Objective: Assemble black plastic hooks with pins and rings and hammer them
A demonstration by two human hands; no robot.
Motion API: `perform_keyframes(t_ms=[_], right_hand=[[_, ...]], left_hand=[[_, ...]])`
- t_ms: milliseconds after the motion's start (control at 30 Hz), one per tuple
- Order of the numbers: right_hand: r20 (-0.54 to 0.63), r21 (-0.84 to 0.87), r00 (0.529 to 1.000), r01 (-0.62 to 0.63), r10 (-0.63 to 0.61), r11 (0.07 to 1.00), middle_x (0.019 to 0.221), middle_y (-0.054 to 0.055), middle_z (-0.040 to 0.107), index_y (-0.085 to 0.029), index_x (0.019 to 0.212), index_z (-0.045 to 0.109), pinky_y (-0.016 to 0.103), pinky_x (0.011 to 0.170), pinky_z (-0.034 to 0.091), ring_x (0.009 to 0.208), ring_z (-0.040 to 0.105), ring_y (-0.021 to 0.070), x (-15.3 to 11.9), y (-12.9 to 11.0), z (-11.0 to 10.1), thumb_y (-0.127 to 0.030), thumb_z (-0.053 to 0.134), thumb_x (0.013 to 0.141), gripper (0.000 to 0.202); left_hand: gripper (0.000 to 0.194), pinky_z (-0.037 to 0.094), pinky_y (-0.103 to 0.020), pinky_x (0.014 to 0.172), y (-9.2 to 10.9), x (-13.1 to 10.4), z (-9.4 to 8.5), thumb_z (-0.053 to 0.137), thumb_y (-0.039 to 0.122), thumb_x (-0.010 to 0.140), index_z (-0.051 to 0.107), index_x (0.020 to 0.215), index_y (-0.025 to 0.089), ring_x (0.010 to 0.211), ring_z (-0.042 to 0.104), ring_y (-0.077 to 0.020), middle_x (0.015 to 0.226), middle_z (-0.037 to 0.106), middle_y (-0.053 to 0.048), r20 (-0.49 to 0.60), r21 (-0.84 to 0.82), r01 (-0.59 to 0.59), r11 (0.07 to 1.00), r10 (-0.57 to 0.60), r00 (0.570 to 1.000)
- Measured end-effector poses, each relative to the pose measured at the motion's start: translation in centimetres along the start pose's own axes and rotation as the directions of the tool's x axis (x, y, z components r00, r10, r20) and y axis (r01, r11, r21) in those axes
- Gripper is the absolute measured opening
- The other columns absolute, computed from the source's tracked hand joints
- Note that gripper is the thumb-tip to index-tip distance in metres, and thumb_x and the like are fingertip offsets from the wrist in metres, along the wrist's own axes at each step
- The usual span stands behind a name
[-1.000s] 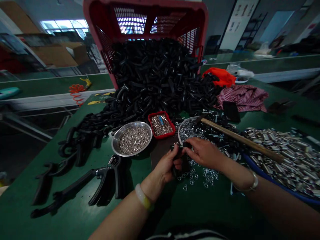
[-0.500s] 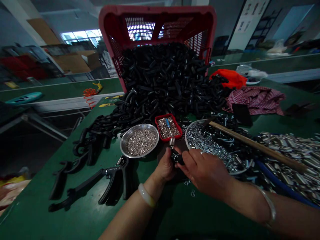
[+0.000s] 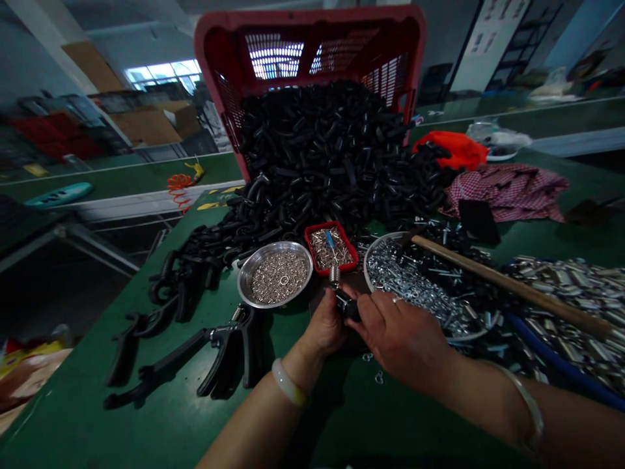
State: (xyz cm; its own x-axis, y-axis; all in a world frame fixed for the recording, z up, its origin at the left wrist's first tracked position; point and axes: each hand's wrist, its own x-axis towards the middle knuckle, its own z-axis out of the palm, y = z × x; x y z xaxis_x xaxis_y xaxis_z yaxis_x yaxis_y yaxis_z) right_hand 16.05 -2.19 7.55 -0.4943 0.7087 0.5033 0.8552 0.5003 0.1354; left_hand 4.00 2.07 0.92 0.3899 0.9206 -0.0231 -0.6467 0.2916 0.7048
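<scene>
In the middle of the view my left hand (image 3: 325,329) is closed around a black plastic piece (image 3: 346,302) with a bare metal coil spring (image 3: 334,275) standing up from it. My right hand (image 3: 403,335), a ring on one finger, pinches the dark lower right end of the same piece. Both hands meet on it, and my fingers cover much of it. Just beyond the spring lies a red tray (image 3: 352,264) of small metal pins with a blue-handled screwdriver (image 3: 330,240) on top. To its left stands a steel bowl (image 3: 247,294) of tiny metal parts.
A red crate (image 3: 307,19) spills black plastic parts (image 3: 312,150) across the back. A round tray (image 3: 370,260) of screws sits right, with a wooden-handled hammer (image 3: 488,273) across it. Metal cylinders (image 3: 566,306) lie farther right. Black hand grips (image 3: 222,352) lie left.
The black piece has turned slightly between my hands, and more of its side shows. The spring now stands more upright. The whole view has shifted a little.
</scene>
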Motion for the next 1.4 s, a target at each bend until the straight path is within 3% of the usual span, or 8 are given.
perform_keyframes(t_ms=[200, 400, 567, 700, 867, 1167, 1300, 1400], right_hand=[[0.375, 0.573, 0.904, -0.400, 0.206, 0.715, 0.064, 0.003, 0.054, -0.018, 0.073, 0.049, 0.026, 0.054, 0.035, 0.058, 0.049, 0.0123, 0.9, 2.3, 1.9, -0.043, 0.031, 0.088, 0.035], [0.884, 0.467, 0.465, -0.873, 0.050, -0.141, 0.040, -0.009, 0.021, -0.021, 0.052, 0.034, 0.021, 0.035, 0.015, 0.033, 0.018, 0.0060, 0.9, 2.2, 5.2, -0.072, 0.013, 0.077, 0.060], [0.735, 0.575, 0.622, -0.783, 0.269, 0.238, 0.039, -0.002, 0.035, -0.019, 0.040, 0.037, 0.022, 0.041, 0.026, 0.038, 0.035, 0.0075, 1.0, 2.1, 6.6, -0.070, 0.014, 0.079, 0.068], [0.764, 0.497, 0.600, -0.782, 0.238, 0.376, 0.040, -0.001, 0.038, -0.020, 0.043, 0.039, 0.024, 0.043, 0.032, 0.039, 0.038, 0.0100, 0.9, 2.5, 6.1, -0.064, -0.002, 0.081, 0.072], [0.299, 0.415, 0.923, -0.353, 0.242, 0.839, 0.082, 0.009, 0.062, -0.018, 0.085, 0.059, 0.030, 0.063, 0.040, 0.075, 0.056, 0.0185, 0.6, 3.1, 5.8, -0.057, 0.027, 0.084, 0.050], [0.334, 0.280, 0.907, -0.356, 0.257, 0.891, 0.089, 0.011, 0.064, -0.016, 0.092, 0.058, 0.028, 0.059, 0.037, 0.077, 0.059, 0.0206, 0.7, 2.6, 5.5, -0.050, 0.027, 0.087, 0.046], [0.532, 0.292, 0.807, -0.458, 0.256, 0.839, 0.065, 0.007, 0.062, -0.018, 0.070, 0.059, 0.027, 0.054, 0.036, 0.059, 0.057, 0.0162, 0.7, 2.6, 5.2, -0.048, 0.011, 0.090, 0.061], [0.391, 0.268, 0.884, -0.375, 0.256, 0.887, 0.083, 0.010, 0.065, -0.018, 0.087, 0.060, 0.029, 0.060, 0.037, 0.075, 0.058, 0.0203, 0.4, 2.6, 5.3, -0.056, 0.025, 0.086, 0.052]], left_hand=[[0.040, 0.031, -0.019, 0.047, 0.3, 0.0, -0.6, 0.058, 0.056, 0.070, 0.057, 0.078, 0.017, 0.047, 0.038, -0.0078, 0.053, 0.047, 0.004, -0.175, 0.331, -0.022, 0.944, 0.084, 0.981], [0.026, 0.040, -0.017, 0.060, 0.7, 0.2, -0.5, 0.066, 0.034, 0.070, 0.062, 0.089, 0.017, 0.066, 0.053, -0.0099, 0.079, 0.062, -0.001, -0.256, 0.379, -0.016, 0.925, 0.121, 0.959], [0.033, 0.041, -0.017, 0.054, 0.6, 0.2, -0.5, 0.069, 0.038, 0.067, 0.060, 0.091, 0.017, 0.058, 0.053, -0.0074, 0.075, 0.061, 0.000, -0.312, 0.324, 0.078, 0.943, 0.029, 0.950], [0.038, 0.027, -0.015, 0.036, 0.9, -0.1, -0.6, 0.069, 0.046, 0.064, 0.056, 0.084, 0.016, 0.037, 0.038, -0.0027, 0.057, 0.052, 0.005, -0.378, 0.188, 0.200, 0.962, -0.117, 0.918], [0.036, 0.027, -0.013, 0.034, 1.7, -0.2, -0.2, 0.068, 0.046, 0.065, 0.050, 0.079, 0.019, 0.035, 0.037, -0.0017, 0.056, 0.048, 0.007, -0.351, 0.012, 0.325, 0.946, -0.300, 0.887], [0.037, 0.026, -0.013, 0.033, 1.8, -0.2, -0.5, 0.067, 0.048, 0.066, 0.047, 0.075, 0.018, 0.034, 0.035, -0.0008, 0.056, 0.046, 0.007, -0.360, 0.019, 0.354, 0.935, -0.324, 0.875], [0.037, 0.025, -0.012, 0.033, 1.6, -0.3, -0.7, 0.066, 0.049, 0.066, 0.049, 0.076, 0.018, 0.034, 0.034, -0.0006, 0.057, 0.048, 0.006, -0.344, 0.036, 0.367, 0.930, -0.333, 0.878], [0.037, 0.026, -0.013, 0.033, 1.7, -0.3, -0.7, 0.065, 0.049, 0.067, 0.049, 0.075, 0.017, 0.033, 0.034, -0.0008, 0.055, 0.046, 0.007, -0.339, 0.018, 0.391, 0.920, -0.362, 0.868]])
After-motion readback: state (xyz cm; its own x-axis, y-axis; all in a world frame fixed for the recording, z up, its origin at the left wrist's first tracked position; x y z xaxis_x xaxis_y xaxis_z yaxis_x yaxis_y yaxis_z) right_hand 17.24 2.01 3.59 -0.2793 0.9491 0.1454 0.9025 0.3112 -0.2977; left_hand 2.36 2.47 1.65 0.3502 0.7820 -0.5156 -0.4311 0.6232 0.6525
